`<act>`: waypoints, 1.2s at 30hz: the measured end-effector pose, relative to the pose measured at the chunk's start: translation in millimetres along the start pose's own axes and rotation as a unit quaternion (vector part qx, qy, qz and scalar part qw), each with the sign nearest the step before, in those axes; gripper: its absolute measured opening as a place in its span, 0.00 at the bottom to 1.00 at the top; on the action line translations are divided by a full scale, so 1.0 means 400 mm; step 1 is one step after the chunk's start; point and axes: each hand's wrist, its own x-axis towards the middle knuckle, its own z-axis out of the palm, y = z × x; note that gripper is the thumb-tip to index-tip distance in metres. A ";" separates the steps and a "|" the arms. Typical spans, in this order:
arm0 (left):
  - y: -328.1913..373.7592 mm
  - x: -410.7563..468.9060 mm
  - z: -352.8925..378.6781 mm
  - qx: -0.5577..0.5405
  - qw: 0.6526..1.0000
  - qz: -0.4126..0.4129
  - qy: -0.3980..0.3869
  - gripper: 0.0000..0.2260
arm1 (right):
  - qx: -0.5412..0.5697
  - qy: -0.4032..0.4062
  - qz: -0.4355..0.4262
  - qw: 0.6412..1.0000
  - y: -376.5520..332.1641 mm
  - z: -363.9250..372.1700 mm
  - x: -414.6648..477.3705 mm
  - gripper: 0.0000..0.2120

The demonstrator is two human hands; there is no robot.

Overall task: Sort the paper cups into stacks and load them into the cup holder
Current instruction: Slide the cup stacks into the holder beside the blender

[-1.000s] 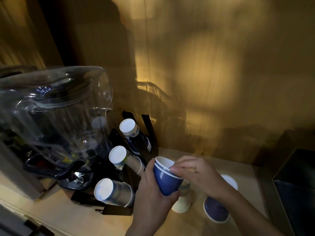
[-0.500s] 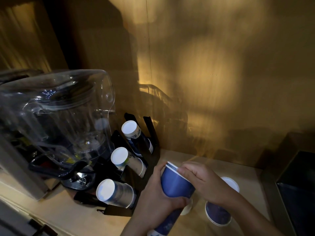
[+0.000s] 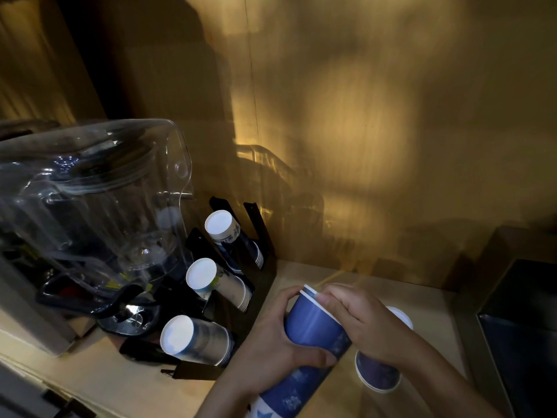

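Observation:
A tilted stack of blue paper cups (image 3: 310, 333) sits in both my hands low in the middle of the view. My left hand (image 3: 271, 348) wraps the stack's side from the left. My right hand (image 3: 361, 321) covers the top rims from the right. A black cup holder (image 3: 211, 309) stands to the left with three slanted slots, each holding a stack with its white base up: a far stack (image 3: 224, 229), a middle stack (image 3: 208, 279) and a near stack (image 3: 190, 337). Another blue cup stack (image 3: 378, 371) lies on the counter, partly behind my right hand.
A clear-jar blender (image 3: 90, 212) with a black base stands left of the holder. A dark box (image 3: 521, 327) sits at the right edge. A golden panelled wall (image 3: 361, 131) rises behind the pale wooden counter (image 3: 428, 300).
One blue cup held in my left hand has been pushed onto a longer blue stack. Both hands have shifted a little to the right and down, and the stack now tilts.

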 end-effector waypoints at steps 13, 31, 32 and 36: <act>0.023 -0.011 -0.004 -0.262 0.962 -0.046 -0.057 0.33 | 0.110 0.067 -0.023 0.991 -0.012 -0.094 0.021 0.12; -0.017 0.013 0.050 0.283 0.934 0.056 0.209 0.45 | 0.047 0.020 0.029 0.998 0.038 0.027 0.006 0.17; -0.018 0.017 0.061 0.335 0.913 0.044 0.229 0.47 | 0.052 0.029 0.039 0.997 0.038 0.038 0.008 0.18; -0.021 0.030 0.080 0.375 0.893 -0.003 0.248 0.49 | 0.090 0.022 0.055 0.994 0.034 0.030 0.021 0.15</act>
